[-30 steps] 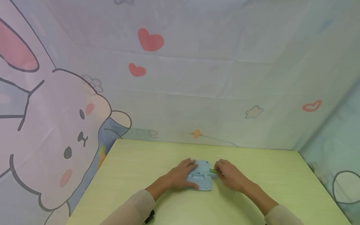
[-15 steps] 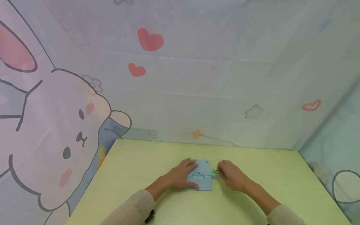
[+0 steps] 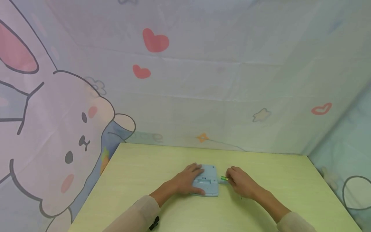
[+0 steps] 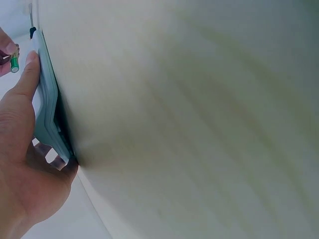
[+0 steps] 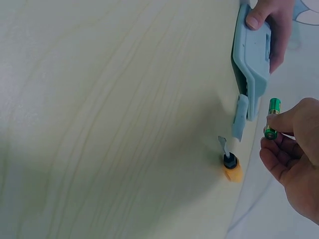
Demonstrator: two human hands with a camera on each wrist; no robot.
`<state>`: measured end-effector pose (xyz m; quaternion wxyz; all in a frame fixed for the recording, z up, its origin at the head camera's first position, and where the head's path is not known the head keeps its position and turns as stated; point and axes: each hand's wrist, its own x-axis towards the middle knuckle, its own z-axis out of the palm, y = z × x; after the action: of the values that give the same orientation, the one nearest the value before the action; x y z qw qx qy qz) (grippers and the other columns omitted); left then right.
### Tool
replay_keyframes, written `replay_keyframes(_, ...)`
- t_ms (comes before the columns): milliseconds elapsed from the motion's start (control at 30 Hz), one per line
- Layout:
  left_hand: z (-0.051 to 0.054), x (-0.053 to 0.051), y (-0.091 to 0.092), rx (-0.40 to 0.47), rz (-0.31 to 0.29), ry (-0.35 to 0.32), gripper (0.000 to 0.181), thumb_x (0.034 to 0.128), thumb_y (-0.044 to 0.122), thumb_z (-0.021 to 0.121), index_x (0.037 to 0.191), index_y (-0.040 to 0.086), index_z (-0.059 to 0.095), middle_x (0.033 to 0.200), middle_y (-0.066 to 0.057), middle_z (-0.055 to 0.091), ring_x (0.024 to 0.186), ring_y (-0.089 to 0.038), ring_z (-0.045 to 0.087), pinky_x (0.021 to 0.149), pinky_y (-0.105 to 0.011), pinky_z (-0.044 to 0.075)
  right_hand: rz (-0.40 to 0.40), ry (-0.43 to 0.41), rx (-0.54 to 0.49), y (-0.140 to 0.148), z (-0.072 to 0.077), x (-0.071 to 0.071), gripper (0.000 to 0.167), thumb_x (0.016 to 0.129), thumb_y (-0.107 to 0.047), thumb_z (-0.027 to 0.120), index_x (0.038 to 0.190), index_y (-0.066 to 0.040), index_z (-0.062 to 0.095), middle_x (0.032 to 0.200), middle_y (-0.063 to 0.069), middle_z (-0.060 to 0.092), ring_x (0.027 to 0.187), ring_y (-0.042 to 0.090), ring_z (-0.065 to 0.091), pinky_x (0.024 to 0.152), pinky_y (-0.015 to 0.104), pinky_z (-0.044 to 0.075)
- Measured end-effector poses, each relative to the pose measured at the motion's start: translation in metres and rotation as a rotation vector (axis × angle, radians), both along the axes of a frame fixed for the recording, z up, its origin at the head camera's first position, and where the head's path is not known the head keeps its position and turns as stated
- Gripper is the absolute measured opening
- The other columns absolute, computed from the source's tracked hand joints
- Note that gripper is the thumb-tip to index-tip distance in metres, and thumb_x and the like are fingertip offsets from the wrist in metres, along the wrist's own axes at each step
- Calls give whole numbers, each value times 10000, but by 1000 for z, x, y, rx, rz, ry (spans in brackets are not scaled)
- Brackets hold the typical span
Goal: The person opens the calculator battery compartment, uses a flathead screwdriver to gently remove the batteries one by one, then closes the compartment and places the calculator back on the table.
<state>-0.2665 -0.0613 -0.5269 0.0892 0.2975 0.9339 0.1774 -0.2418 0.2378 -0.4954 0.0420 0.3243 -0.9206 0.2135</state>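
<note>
A light blue calculator lies face down on the table, its battery bay uncovered. My left hand grips its left part, thumb near the front and fingers over the far side; in the left wrist view the fingertips curl round its edge. To the right, my right hand pinches a green battery between thumb and fingers, a short way off the calculator; whether a second battery is behind it I cannot tell. A light blue battery cover lies beside the calculator, partly under the right hand in the head view.
A screwdriver with an orange handle and black collar lies near the cover, mostly hidden by my right hand in the head view. The pale yellow table ends at a printed cloth backdrop. A dark strap piece shows under the left sleeve.
My right hand has moved slightly right, drawing the green battery away from the calculator's right edge. My left hand and the calculator have stayed in place.
</note>
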Motion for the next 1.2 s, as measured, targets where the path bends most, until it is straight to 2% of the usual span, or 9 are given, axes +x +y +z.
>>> replay_keyframes(133,-1,0,0,1,0,0,1004,859,721,752,1650,212,401,1733,15,279,1619,-256,183,1178,-508,406,-7,-19,0,2,-1,2,146,967,62,682,998,-73,636,926,-60,560,857,113,498,736,317,494)
replay_keyframes(600,0,1,0,-9,-2,9,1000,857,732,745,1645,215,409,1730,16,285,1618,-252,186,1169,-510,418,1,0,6,7,-1,7,123,961,63,699,1003,-50,675,943,-7,631,890,148,554,762,339,527)
replay_keyframes(900,-6,-2,0,-8,8,2,1030,840,776,723,1654,239,389,1738,29,265,1623,-243,168,1157,-533,426,2,26,10,6,-1,11,157,945,80,713,1046,-38,691,973,17,662,911,169,591,775,337,548)
replay_keyframes(1200,-6,-2,0,-5,4,3,1027,843,770,726,1651,231,395,1736,32,268,1622,-241,170,1160,-527,425,13,-25,6,5,0,14,158,981,63,666,1115,-18,688,1021,55,688,910,145,607,801,387,550)
